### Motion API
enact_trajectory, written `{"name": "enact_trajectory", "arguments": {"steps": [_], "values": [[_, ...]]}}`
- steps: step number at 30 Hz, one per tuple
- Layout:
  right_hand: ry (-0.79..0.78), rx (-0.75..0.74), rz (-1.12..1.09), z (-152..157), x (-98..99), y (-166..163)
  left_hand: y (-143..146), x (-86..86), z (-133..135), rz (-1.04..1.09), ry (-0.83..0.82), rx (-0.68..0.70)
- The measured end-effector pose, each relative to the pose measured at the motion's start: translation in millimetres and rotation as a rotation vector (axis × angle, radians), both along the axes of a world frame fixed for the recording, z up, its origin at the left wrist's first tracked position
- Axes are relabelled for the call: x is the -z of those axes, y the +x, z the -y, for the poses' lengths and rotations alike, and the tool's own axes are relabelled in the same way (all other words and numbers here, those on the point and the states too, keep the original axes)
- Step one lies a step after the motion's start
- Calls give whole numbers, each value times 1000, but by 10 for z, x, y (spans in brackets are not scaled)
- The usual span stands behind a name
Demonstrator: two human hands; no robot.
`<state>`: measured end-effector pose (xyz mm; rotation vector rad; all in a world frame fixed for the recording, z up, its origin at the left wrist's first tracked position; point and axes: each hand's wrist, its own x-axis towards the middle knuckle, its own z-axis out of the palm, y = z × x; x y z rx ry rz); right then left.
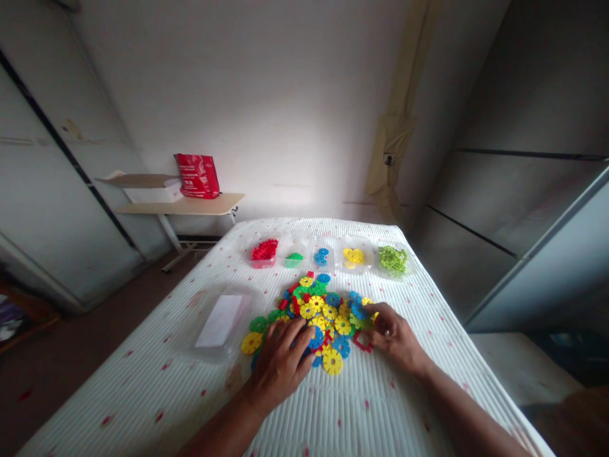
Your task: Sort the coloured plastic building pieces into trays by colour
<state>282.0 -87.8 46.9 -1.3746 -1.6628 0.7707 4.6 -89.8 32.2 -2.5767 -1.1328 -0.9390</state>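
Observation:
A loose heap of flat notched plastic discs (pixel 329 312) in yellow, blue, green and red lies on the bed-like surface before me. My left hand (pixel 281 355) rests palm down over the heap's near left side, fingers spread over blue and yellow discs. At the right edge is my right hand (pixel 392 336), its thumb and forefinger apart around the edge pieces. A red square frame piece (pixel 363 341) lies by the right thumb. Whatever sits beneath both palms is hidden.
Behind the heap stands a row of clear tubs with red pieces (pixel 265 251), green discs (pixel 294 257), blue discs (pixel 321 256), yellow discs (pixel 353 256) and lime pieces (pixel 392 259). Left lies a clear plastic container (pixel 190 346) with white paper. A side table (pixel 209 204) carries a red bag (pixel 197 176).

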Motion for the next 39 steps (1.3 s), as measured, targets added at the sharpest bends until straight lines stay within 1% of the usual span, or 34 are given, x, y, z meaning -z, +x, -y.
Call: {"name": "enact_trajectory", "arguments": {"steps": [2,4,7,9,11,13,15,17,19,20,24,26,30,36,39], "values": [[-74,-21,-99,-12,-15,-5,-3,-4,-6,3,6,1],[-180,-37,-183,-28,-45,-21,-8,-5,-13,1,14,-1],[-372,-63,-254,-45,-101,-68,-22,-6,-21,-17,18,-12],[-468,-89,-289,-44,-141,-108,-36,-26,-26,-35,5,-27],[-514,-144,-325,-31,-178,-145,-56,-76,-48,-45,-20,-48],[-534,-236,-369,-15,-207,-174,-81,-153,-103,-46,-53,-54],[-546,-327,-403,-11,-219,-198,-104,-230,-201,-35,-81,-51],[-541,-374,-408,-33,-211,-218,-122,-271,-324,-15,-97,-57],[-483,-375,-351,-87,-193,-237,-130,-255,-438,15,-110,-79],[-415,-357,-295,-122,-187,-247,-131,-226,-481,32,-117,-93],[1,-253,84,-256,-235,-305,-134,-55,-524,74,-149,-128],[124,-230,211,-289,-292,-344,-146,2,-494,66,-163,-109],[171,-225,280,-306,-339,-380,-174,23,-456,67,-164,-73],[320,-124,251,-326,-209,-212,-164,49,-488,101,-107,-61],[360,-78,241,-334,-181,-131,-159,69,-498,104,-94,-55]]}}
